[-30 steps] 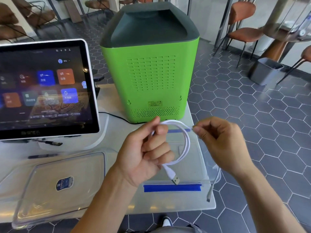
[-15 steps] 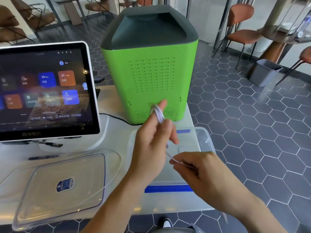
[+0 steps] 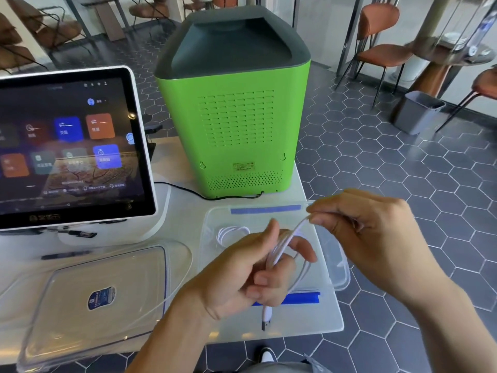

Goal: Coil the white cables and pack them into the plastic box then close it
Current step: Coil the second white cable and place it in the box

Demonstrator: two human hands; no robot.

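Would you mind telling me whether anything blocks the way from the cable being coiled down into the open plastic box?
Nothing visible does. The white cable, held by both hands, is above the open plastic box. The lid lies apart to its left, and one coiled cable already sits in the far corner, leaving bare floor.

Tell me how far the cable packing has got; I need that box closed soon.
Done: one coiled cable already lies in the open box. In hand: the left hand holds the loops of a second cable while the right hand pinches its free length to wind on. Left: finish that coil, put it in the box, then fit the lid, which lies on the table beside it.
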